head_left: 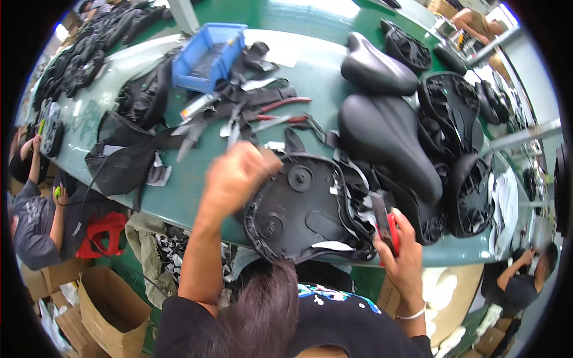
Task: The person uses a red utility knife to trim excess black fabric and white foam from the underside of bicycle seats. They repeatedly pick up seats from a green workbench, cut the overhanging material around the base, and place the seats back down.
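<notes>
An upturned bicycle saddle (pixel 307 203) lies in front of me at the table's near edge, its black underside facing up, with loose cover material along its right side. My left hand (pixel 234 179) is over its upper left rim, blurred by motion, with the fingers curled; what they hold, if anything, I cannot make out. On the saddle's right side, my right hand (pixel 401 247) grips a red and dark grey hand tool (pixel 387 225), whose exact kind is unclear. Red-handled pliers (pixel 280 113) lie beyond the saddle among black strips and scraps.
Finished black saddles (pixel 382 134) and upturned ones (pixel 450 107) crowd the right. A blue bin (pixel 209 56) stands at the back left, near black covers (pixel 128 149). Cardboard boxes (pixel 113 304) are on the floor. Other people work at left and right.
</notes>
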Tool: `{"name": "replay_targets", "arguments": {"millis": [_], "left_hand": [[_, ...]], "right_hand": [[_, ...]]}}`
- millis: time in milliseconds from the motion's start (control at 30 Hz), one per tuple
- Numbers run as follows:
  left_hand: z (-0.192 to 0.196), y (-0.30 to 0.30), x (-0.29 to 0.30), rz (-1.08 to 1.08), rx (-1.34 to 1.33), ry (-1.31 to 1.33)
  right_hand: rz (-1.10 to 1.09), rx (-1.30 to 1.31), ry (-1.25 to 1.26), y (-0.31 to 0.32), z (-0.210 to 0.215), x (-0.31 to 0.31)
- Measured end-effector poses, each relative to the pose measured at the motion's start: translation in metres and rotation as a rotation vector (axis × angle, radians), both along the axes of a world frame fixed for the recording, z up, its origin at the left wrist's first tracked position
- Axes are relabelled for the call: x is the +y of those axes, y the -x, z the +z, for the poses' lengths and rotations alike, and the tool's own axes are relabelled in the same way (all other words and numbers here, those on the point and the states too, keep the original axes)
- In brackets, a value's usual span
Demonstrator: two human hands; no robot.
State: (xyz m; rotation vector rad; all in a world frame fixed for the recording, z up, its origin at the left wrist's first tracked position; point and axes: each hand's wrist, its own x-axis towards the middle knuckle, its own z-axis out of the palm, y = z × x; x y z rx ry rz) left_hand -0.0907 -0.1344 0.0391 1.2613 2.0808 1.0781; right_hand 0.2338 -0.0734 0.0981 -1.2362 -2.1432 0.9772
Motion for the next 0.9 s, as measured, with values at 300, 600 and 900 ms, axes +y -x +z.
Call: {"name": "replay_targets", "arguments": {"millis": [300,600,900], "left_hand": [[0.029,0.091,0.051,0.161,-0.611,-0.304],[-0.011,-0.001,0.047,0.114,-0.929,-0.351],[0.0,0.029,-0.011,0.333,-0.84,0.001]], "right_hand": [[-0.161,0.509,-0.116,0.063,0.017,0.067],[0.516,0.094,-0.204,0.198,-0.029,0.082],[0.656,-0.19,-0.495,0.212,-0.061,0.091]]}}
